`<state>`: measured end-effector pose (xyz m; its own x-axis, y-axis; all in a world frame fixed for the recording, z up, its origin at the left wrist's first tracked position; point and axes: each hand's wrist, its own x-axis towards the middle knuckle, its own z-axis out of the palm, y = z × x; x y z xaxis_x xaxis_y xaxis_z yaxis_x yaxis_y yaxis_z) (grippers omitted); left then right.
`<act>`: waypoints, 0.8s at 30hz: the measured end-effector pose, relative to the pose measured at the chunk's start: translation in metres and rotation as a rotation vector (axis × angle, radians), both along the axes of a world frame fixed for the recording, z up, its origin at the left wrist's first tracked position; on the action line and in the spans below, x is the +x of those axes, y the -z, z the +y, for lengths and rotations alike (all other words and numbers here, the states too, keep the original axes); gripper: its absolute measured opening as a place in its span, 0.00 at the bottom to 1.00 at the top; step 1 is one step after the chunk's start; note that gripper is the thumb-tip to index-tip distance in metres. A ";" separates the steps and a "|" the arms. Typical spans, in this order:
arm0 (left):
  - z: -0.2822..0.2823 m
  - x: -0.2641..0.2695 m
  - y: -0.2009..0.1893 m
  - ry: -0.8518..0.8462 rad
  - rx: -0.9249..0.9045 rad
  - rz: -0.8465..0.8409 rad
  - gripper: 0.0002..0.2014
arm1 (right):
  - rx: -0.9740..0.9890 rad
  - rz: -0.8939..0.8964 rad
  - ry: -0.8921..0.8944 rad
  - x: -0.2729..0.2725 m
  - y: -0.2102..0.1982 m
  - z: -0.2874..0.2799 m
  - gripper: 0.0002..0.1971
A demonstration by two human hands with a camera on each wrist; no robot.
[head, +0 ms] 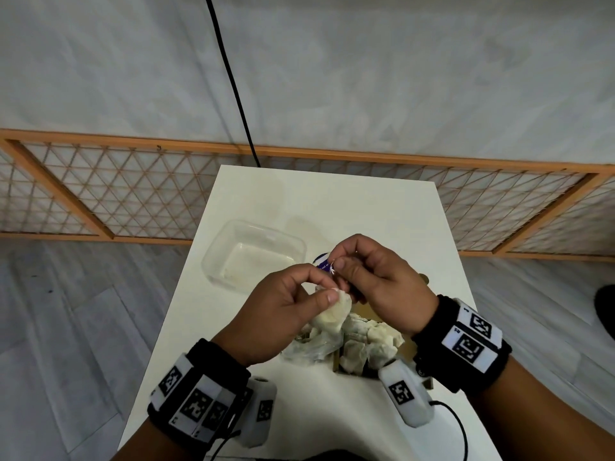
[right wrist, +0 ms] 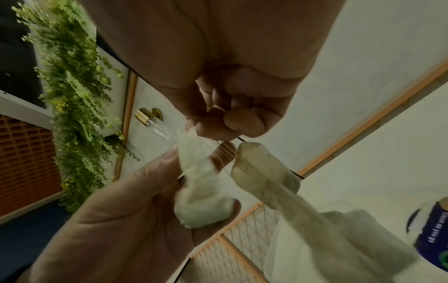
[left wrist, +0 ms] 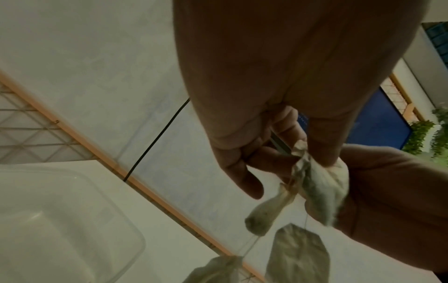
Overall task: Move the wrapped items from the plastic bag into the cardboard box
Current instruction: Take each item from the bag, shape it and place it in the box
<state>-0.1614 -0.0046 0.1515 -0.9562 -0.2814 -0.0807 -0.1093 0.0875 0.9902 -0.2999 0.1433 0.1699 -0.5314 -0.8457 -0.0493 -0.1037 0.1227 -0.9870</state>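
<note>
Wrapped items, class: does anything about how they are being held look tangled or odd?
Yes. The wrapped item pinched by the left hand is joined by thin strings to others dangling below, so several lift as a tangled cluster. The right hand pinches at the strings.

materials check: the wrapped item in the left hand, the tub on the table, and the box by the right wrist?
Wrapped item: seemingly thin paper or mesh, matte off-white, creased, dark filling showing through; threads run from it, like a tea bag.
Tub: clear plastic, glossy; the table shows through its walls.
Box: brown cardboard by its dull edge; mostly hidden.
Left hand pinches the item; right hand pinches something small, unclear.
</note>
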 end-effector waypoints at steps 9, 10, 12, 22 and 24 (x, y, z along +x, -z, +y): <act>0.003 0.010 -0.005 -0.033 -0.136 0.085 0.01 | -0.081 -0.161 0.005 -0.007 -0.019 -0.004 0.09; 0.002 0.012 -0.004 -0.040 -0.143 0.085 0.02 | -0.089 -0.157 -0.001 -0.007 -0.019 -0.004 0.08; -0.001 0.016 -0.003 -0.051 -0.105 0.059 0.02 | -0.093 -0.133 -0.023 -0.008 -0.021 -0.006 0.07; -0.004 0.006 -0.004 -0.014 -0.101 0.099 0.03 | -0.095 -0.059 -0.067 -0.012 -0.035 -0.015 0.07; -0.003 0.004 -0.004 -0.024 -0.130 0.148 0.06 | -0.088 -0.056 -0.078 -0.011 -0.038 -0.015 0.06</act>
<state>-0.1579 -0.0081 0.1560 -0.9477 -0.3035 0.0989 0.0331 0.2148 0.9761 -0.3108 0.1281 0.2075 -0.4625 -0.8866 -0.0009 -0.0545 0.0294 -0.9981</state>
